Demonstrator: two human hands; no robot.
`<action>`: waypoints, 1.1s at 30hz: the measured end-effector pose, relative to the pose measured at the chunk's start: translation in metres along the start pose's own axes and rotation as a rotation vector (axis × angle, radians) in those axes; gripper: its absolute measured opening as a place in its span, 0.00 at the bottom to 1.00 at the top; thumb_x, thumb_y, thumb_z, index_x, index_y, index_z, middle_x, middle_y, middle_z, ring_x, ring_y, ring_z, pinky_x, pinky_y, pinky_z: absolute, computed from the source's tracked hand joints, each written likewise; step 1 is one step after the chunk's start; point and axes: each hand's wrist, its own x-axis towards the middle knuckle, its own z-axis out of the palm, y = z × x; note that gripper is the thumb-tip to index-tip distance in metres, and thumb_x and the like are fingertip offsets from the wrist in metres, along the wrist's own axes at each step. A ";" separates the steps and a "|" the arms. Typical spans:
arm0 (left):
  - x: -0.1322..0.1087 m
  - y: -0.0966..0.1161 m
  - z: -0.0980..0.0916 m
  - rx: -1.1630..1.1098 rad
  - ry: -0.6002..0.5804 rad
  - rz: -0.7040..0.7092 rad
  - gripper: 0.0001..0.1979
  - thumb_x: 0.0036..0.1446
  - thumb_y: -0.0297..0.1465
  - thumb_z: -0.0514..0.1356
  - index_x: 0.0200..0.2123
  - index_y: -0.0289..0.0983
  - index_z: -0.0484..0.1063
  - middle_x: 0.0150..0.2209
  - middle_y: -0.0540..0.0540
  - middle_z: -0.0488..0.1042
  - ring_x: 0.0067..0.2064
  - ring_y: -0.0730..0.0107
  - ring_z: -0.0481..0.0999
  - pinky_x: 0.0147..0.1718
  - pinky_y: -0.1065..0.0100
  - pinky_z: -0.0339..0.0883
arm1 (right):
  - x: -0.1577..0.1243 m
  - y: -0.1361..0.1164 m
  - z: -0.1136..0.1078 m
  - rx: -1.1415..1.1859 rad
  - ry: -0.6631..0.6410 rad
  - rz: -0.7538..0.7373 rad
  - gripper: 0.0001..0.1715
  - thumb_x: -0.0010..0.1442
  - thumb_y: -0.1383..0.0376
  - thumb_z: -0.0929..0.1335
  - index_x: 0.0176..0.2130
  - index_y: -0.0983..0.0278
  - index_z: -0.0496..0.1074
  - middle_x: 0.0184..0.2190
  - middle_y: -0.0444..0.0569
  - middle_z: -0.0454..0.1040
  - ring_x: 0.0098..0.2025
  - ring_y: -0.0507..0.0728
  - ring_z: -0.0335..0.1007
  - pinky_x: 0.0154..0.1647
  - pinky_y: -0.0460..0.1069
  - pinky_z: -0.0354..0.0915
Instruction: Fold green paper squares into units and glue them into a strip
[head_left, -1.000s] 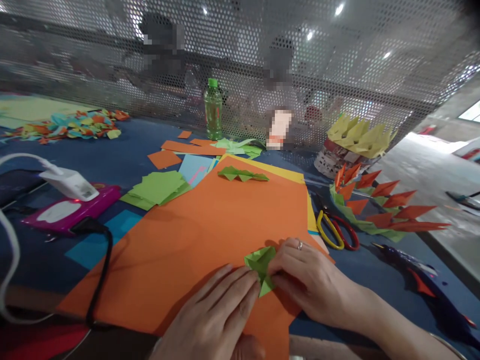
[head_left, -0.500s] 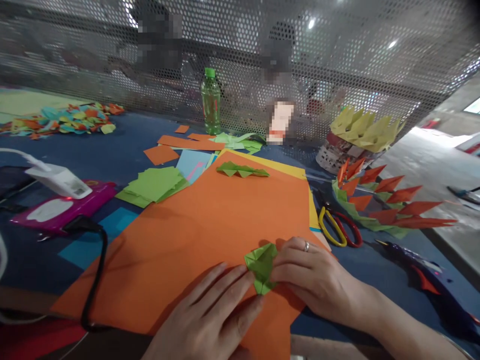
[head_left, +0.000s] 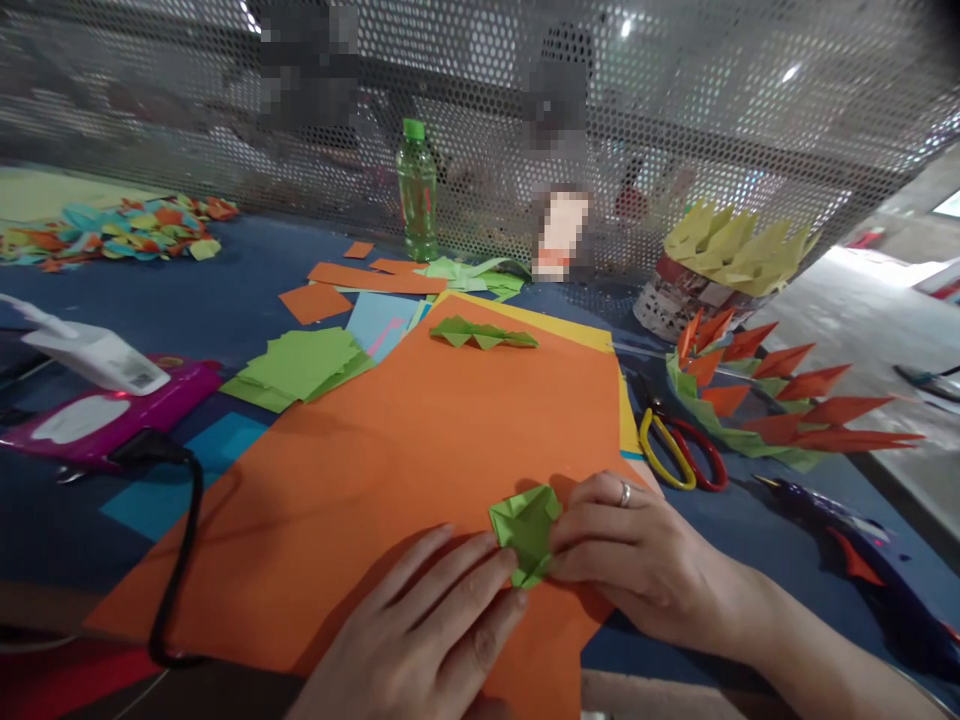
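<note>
A small folded green paper [head_left: 529, 530], its edges creased inward, lies on a large orange sheet [head_left: 375, 480]. My right hand [head_left: 637, 545], with a ring on one finger, pinches the paper's right edge between bent fingertips; the thumb is mostly hidden. From the lower left, my left hand [head_left: 431, 620] lies flat with fingers stretched out, its fingertips touching the paper's left and lower edge. A zigzag-folded green paper strip [head_left: 484, 334] rests at the far end of the orange sheet.
Left are a stack of green paper squares [head_left: 296, 365] and a purple power strip [head_left: 135, 410] with cables. Scissors [head_left: 679, 450], a glue gun [head_left: 847, 540] and an orange-green paper crown [head_left: 780, 395] are right. Behind stand a green bottle [head_left: 417, 195] and a perforated metal screen [head_left: 480, 120].
The view has shifted slightly. My right fingertips sit a little farther right on the green paper, so more of its middle and upper right corner shows. My left hand has barely moved.
</note>
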 end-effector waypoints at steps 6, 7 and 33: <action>-0.004 0.000 0.002 -0.025 -0.024 -0.009 0.22 0.68 0.46 0.56 0.56 0.39 0.74 0.60 0.48 0.73 0.64 0.60 0.67 0.71 0.57 0.43 | -0.001 0.001 0.000 0.011 -0.023 -0.014 0.15 0.65 0.78 0.63 0.43 0.66 0.76 0.41 0.48 0.80 0.42 0.55 0.67 0.51 0.51 0.64; -0.004 -0.001 0.002 -0.026 -0.023 -0.007 0.22 0.68 0.46 0.56 0.56 0.39 0.74 0.60 0.48 0.73 0.63 0.60 0.67 0.71 0.57 0.43 | -0.002 0.001 0.000 0.007 -0.026 -0.012 0.15 0.64 0.79 0.64 0.43 0.66 0.76 0.41 0.48 0.80 0.42 0.55 0.66 0.51 0.51 0.64; -0.004 0.006 0.011 0.048 0.013 -0.010 0.23 0.72 0.42 0.49 0.59 0.35 0.72 0.58 0.45 0.74 0.61 0.59 0.68 0.69 0.57 0.48 | -0.005 -0.007 0.003 -0.157 -0.041 -0.034 0.13 0.72 0.70 0.62 0.42 0.66 0.75 0.40 0.50 0.81 0.42 0.56 0.70 0.44 0.52 0.65</action>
